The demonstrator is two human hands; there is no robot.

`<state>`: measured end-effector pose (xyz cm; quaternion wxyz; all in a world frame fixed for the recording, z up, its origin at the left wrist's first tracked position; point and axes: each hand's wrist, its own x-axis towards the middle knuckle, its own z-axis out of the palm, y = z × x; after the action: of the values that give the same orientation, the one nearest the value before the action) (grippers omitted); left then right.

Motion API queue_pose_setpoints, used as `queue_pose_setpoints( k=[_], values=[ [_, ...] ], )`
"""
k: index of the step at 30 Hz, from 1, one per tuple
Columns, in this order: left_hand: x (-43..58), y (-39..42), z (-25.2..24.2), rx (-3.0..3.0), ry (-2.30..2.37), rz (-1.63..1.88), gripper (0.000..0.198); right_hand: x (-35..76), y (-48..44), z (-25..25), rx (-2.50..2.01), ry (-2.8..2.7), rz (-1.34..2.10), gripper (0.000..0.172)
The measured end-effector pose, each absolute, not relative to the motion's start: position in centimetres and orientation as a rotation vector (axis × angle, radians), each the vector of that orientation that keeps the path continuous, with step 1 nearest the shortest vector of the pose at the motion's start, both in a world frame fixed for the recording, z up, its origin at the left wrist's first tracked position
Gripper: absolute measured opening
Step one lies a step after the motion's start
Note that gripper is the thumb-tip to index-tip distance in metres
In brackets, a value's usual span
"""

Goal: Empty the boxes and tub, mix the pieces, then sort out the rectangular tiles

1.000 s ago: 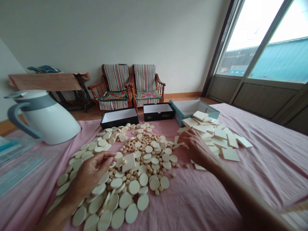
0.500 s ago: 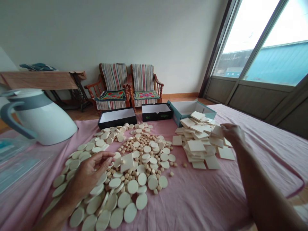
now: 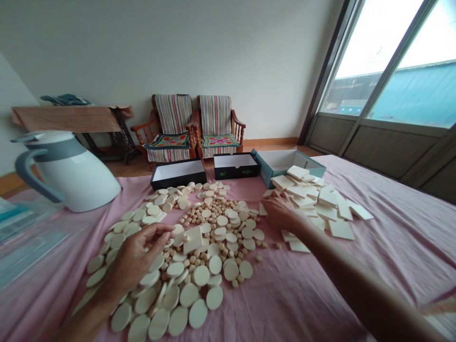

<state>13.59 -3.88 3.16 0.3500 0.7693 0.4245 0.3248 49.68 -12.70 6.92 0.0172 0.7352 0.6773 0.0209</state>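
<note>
My left hand [image 3: 142, 249] hovers over the left part of a spread of pale wooden discs [image 3: 201, 275], its thumb and fingers curved but apart, with nothing visible between them. Just right of its fingertips, a square wooden tile [image 3: 193, 239] leans on the discs, and a small wooden piece shows at its left edge. My right hand [image 3: 283, 211] reaches to the left side of a heap of square wooden tiles [image 3: 327, 197]. Its fingers bend down beside a tile [image 3: 262, 209]; their tips are hidden, so any grip is unclear. Small wooden cubes [image 3: 213, 206] lie among the discs.
Behind the pieces stand two black boxes [image 3: 178, 173] [image 3: 237, 166] and a teal box [image 3: 269, 171], all with open tops. A white and grey jug [image 3: 80, 175] stands at left near clear plastic packaging [image 3: 39, 242]. Pink cloth [image 3: 270, 304] covers the table.
My right hand has moved left from the far right side of the tile heap to its left side. Some tiles now lie farther out at the right. My left hand stays nearly still.
</note>
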Motion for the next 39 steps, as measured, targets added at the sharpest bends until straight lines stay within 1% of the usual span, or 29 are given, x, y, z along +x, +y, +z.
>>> queue_pose_setpoints(
  k=[5, 7, 12, 16, 19, 24, 28, 31, 35, 37, 39],
  values=[
    [13.3, -3.8, 3.0, 2.006, 1.101, 0.831, 0.041, 48.8, -11.7, 6.5, 2.262, 2.027, 0.135, 0.018],
    [13.3, -3.8, 3.0, 2.005, 1.104, 0.832, 0.041, 48.9, -11.9, 6.9, 2.287, 2.013, 0.166, 0.022],
    [13.5, -3.8, 2.9, 2.003, 1.104, 0.852, 0.042, 51.7, -14.4, 8.5, 2.539, 2.01, 0.382, 0.042],
    [13.5, -3.6, 3.0, 1.987, 1.098, 0.843, 0.044, 57.5, -18.0, 9.0, 2.777, 1.741, 0.549, 0.045],
    [13.6, -3.6, 3.2, 1.994, 1.112, 0.84, 0.047, 61.6, -20.7, 8.4, 2.822, 1.491, 0.504, 0.049],
    [13.6, -3.7, 3.2, 1.968, 1.106, 0.834, 0.047, 63.6, -22.9, 6.2, 2.857, 1.336, 0.251, 0.053],
    [13.5, -3.5, 3.0, 1.943, 1.093, 0.828, 0.046, 62.3, -22.1, 5.3, 2.901, 1.288, 0.277, 0.06],
    [13.5, -3.4, 2.9, 1.94, 1.087, 0.839, 0.045, 61.2, -21.5, 5.9, 2.981, 1.184, 0.313, 0.064],
    [13.6, -3.7, 3.2, 1.949, 1.075, 0.855, 0.039, 59.9, -21.4, 7.4, 2.959, 1.231, 0.538, 0.06],
    [13.7, -4.2, 3.5, 1.957, 1.073, 0.878, 0.035, 58.7, -20.9, 7.8, 2.935, 1.403, 0.679, 0.055],
    [13.8, -4.5, 3.8, 1.974, 1.081, 0.896, 0.031, 56.4, -19.8, 7.7, 2.905, 1.682, 0.73, 0.046]
  ],
)
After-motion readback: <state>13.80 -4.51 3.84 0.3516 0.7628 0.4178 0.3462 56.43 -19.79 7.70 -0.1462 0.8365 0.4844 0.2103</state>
